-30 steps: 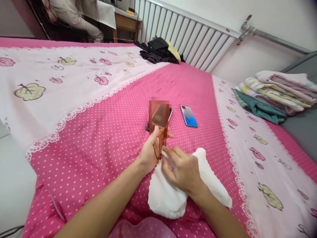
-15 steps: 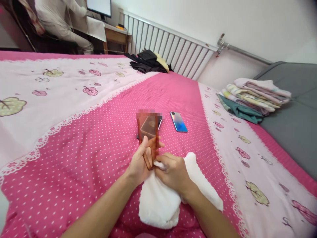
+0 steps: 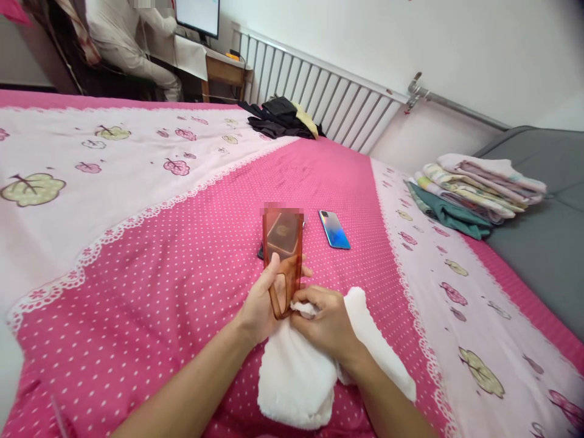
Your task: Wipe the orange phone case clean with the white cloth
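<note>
A see-through orange-brown phone case is held upright over the bed. My left hand grips it, thumb on the near face and fingers behind. Pinched in my right hand is part of a white cloth, pressed against the lower right edge of the case. The cloth hangs down beneath both hands and spreads to the right. Beyond the case a dark object lies on the bed, mostly hidden by it. To the right rests a blue-silver phone, back side up.
A pink dotted bedsheet covers the bed. Folded cloths are stacked at right by a grey cushion. Dark clothes lie near the white rail. A person sits at a desk with a monitor.
The view has shifted slightly, so most things appear a little to the right and lower. Both hands keep their holds on the case and cloth.
</note>
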Action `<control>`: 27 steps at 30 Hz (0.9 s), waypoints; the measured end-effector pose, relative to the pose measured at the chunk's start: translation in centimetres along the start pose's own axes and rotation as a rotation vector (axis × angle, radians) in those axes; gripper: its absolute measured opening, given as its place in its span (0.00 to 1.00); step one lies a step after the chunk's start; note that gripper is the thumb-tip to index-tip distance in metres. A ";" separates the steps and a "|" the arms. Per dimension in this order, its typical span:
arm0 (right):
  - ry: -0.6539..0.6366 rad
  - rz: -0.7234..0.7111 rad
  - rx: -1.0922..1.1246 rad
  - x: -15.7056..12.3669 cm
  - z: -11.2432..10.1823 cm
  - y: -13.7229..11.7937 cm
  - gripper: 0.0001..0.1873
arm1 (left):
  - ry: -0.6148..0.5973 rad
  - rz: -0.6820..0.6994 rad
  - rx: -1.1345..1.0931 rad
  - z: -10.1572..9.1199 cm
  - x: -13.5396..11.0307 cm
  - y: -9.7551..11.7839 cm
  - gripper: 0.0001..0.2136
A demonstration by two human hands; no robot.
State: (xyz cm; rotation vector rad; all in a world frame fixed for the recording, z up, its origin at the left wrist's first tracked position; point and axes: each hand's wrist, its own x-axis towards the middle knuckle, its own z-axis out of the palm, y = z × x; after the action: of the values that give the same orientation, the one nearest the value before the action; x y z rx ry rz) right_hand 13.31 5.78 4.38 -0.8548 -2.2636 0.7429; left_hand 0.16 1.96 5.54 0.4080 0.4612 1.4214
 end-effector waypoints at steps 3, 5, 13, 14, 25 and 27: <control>-0.009 0.021 0.039 0.0 0.1 0.1 0.08 | -0.023 -0.014 0.011 -0.3 -0.1 -0.1 0.27; -0.024 0.050 0.092 0.0 0.1 0.1 0.08 | -0.054 -0.030 0.012 -0.4 -0.1 -0.1 0.27; -0.028 0.118 0.268 0.1 0.5 0.0 0.08 | -0.019 -0.017 -0.064 0.0 -0.1 0.3 0.24; -0.021 0.113 0.272 0.1 0.6 0.0 0.08 | -0.018 -0.015 -0.063 0.0 -0.1 0.3 0.25; 0.020 0.085 0.208 0.5 1.1 0.2 0.10 | -0.057 -0.009 0.000 -0.2 -0.2 0.9 0.22; 0.014 0.079 0.185 0.5 1.1 0.2 0.10 | -0.026 -0.024 0.009 -0.2 -0.2 0.9 0.22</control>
State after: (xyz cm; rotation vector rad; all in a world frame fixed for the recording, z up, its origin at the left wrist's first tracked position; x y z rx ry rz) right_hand 12.28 5.94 3.72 -0.8617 -2.1201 0.9629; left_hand -0.77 1.87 5.84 0.4264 0.4499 1.3899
